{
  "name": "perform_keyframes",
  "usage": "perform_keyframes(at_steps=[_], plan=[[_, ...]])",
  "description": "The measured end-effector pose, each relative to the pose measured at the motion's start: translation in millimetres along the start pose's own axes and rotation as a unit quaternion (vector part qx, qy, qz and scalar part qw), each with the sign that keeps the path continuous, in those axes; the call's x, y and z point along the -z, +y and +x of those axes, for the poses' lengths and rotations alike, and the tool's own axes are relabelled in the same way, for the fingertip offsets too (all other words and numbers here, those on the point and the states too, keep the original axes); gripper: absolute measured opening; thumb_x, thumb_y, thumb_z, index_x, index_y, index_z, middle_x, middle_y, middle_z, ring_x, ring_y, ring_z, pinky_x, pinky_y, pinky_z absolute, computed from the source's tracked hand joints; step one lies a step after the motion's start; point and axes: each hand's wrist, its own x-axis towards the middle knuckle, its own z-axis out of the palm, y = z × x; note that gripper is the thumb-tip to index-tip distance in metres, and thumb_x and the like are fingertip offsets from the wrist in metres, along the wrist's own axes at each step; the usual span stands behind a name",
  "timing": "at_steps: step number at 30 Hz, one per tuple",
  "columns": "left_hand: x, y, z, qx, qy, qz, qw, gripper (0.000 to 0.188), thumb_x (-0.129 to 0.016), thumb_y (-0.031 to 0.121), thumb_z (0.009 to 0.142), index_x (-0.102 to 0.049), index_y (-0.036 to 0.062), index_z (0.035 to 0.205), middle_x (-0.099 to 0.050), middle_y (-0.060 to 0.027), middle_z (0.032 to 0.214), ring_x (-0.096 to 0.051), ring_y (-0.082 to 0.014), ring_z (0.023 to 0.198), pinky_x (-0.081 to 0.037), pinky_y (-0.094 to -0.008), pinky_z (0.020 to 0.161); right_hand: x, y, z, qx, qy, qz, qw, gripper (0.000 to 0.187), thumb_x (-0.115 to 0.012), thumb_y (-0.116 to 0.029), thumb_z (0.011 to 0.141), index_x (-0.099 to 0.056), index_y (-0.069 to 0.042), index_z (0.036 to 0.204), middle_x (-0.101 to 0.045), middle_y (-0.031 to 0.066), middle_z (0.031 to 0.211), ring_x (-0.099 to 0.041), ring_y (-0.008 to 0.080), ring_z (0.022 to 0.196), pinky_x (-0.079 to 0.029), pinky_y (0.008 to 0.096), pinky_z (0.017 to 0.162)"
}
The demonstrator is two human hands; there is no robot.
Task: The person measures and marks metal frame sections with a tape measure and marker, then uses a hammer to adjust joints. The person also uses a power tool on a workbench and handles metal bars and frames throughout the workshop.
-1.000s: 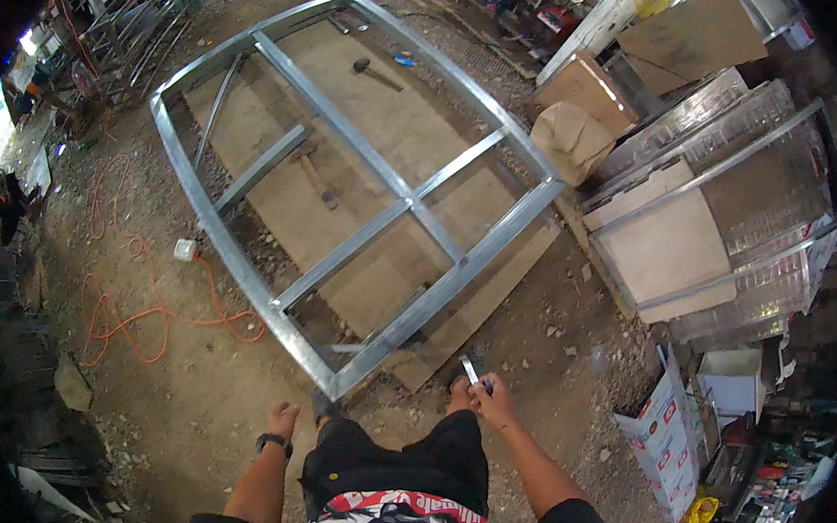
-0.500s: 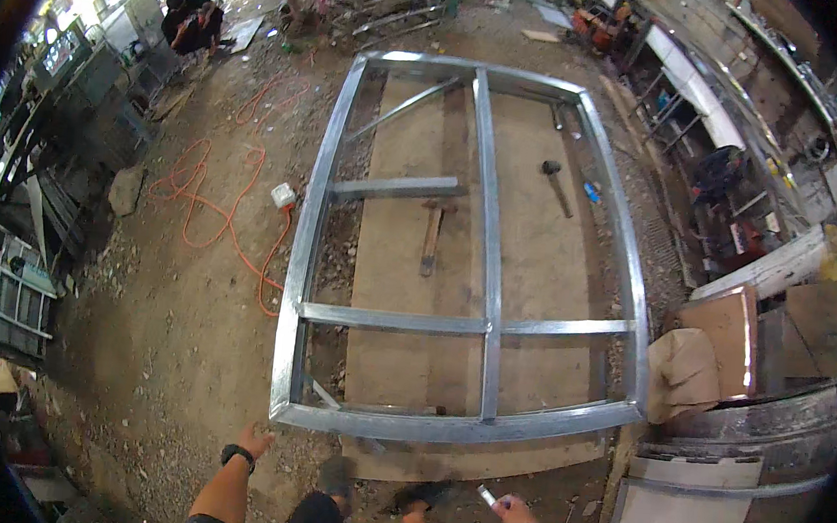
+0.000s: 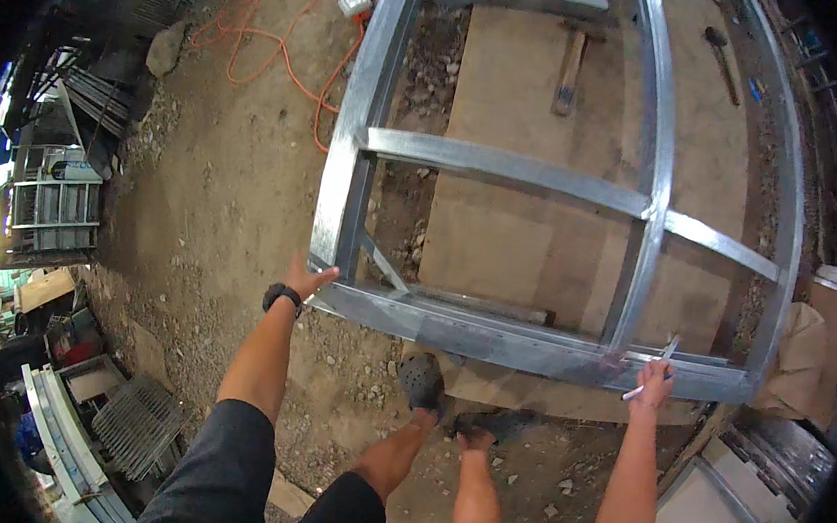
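A large silver metal frame [image 3: 505,165] of square tubing with crossbars lies on the ground ahead of me. My left hand [image 3: 303,280] is at its near left corner, thumb and fingers apart, holding nothing I can see. Over the near rail, toward the right corner, my right hand [image 3: 653,386] is closed round a slim white pen [image 3: 633,392]. A thin, light-coloured piece [image 3: 671,347] sticks out beyond its fingers; whether it is separate from the pen I cannot tell.
Inside the frame, brown board [image 3: 528,241] carries a wooden-handled hammer [image 3: 570,75] and a black-headed mallet [image 3: 718,49]. An orange cord [image 3: 283,44] with a white box [image 3: 354,3] trails at left. Metal racks [image 3: 58,199] and a wire grille [image 3: 137,423] stand further left. Panels [image 3: 713,511] lie at right.
My view has tipped down and come closer to the near rail. The left hand has reached the frame's corner. The right hand has moved forward over the near rail with the pen.
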Motion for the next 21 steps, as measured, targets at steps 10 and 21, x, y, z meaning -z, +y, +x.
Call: perform_keyframes(at_steps=[10, 21], plan=[[-46, -8, 44, 0.032, -0.138, -0.043, 0.989, 0.065, -0.082, 0.038, 0.075, -0.064, -0.0093, 0.114, -0.073, -0.0202, 0.101, -0.071, -0.029, 0.089, -0.057, -0.0417, 0.079, -13, 56, 20, 0.218, 0.043, -0.121, 0.967, 0.021, -0.068, -0.019, 0.096, -0.064, -0.002, 0.108, -0.062, 0.0027, 0.092, -0.056, 0.0165, 0.087, -0.049, 0.0348, 0.082], [-72, -19, 5, -0.034, 0.083, 0.053, 0.995, 0.092, -0.091, 0.038, 0.065, -0.047, -0.0076, 0.131, -0.062, -0.0319, 0.128, -0.062, -0.0426, 0.118, -0.048, -0.0458, 0.1, -33, 44, -8, 0.181, -0.004, -0.238, 0.954, 0.02, -0.061, -0.023, 0.104, -0.058, -0.003, 0.103, -0.054, 0.0006, 0.085, -0.048, 0.0144, 0.076, -0.045, 0.033, 0.072]])
